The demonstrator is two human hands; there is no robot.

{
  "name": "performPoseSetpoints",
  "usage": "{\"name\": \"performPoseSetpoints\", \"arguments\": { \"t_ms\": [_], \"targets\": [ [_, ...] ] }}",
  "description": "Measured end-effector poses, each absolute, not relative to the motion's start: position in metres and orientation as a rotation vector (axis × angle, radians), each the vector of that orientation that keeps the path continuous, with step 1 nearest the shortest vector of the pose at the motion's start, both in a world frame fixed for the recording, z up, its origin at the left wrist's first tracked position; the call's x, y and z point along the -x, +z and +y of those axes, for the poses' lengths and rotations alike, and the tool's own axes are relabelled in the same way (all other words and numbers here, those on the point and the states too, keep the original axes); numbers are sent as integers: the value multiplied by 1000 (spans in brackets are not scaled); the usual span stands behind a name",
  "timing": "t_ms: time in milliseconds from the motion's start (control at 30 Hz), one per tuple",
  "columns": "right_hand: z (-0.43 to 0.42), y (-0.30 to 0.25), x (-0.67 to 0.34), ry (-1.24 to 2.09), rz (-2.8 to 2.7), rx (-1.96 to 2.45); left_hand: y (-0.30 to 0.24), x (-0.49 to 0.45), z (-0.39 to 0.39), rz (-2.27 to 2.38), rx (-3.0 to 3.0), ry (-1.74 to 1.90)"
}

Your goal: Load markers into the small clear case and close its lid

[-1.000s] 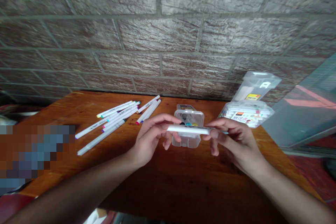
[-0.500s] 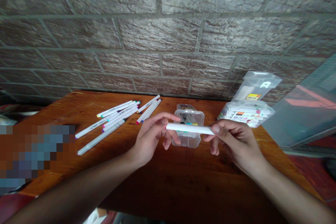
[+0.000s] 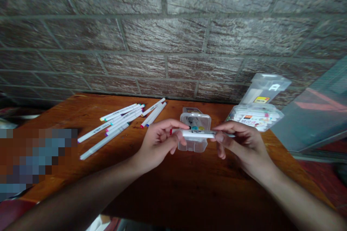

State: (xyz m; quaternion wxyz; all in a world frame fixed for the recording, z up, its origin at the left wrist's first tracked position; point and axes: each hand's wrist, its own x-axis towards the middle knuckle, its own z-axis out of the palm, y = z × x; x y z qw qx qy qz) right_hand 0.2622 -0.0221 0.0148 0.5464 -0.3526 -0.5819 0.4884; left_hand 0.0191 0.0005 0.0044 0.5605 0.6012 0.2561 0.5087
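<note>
Both my hands hold one white marker [image 3: 199,134] level in front of me, above the wooden table [image 3: 173,184]. My left hand [image 3: 158,142] pinches its left end, where a red tip shows between the fingers. My right hand [image 3: 238,144] grips the right end with thumb and fingers. Just behind the marker stands a small clear plastic box [image 3: 194,130] with a few markers upright in it.
Several white markers with coloured caps [image 3: 121,119] lie loose at the left back of the table. A clear case full of markers [image 3: 255,117] with its lid up sits at the right back. A brick wall [image 3: 173,32] closes the far side. A glass pane [image 3: 320,112] stands at right.
The marker has turned in my fingers: its printed side now faces up and it sits slightly lower. My left fingers have closed tighter round its red end.
</note>
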Motion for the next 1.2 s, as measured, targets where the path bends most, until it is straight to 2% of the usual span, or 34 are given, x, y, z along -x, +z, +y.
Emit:
{"name": "performPoseSetpoints", "arguments": {
  "t_ms": [400, 1200],
  "targets": [
    [-24, 15, -262, 1107, -1405, 846, 11, -26, -2, 707, -1598, 1335],
    [-23, 15, -264, 1098, -1425, 858, 12, -25, -3, 716, -1578, 1303]
  ]
}}
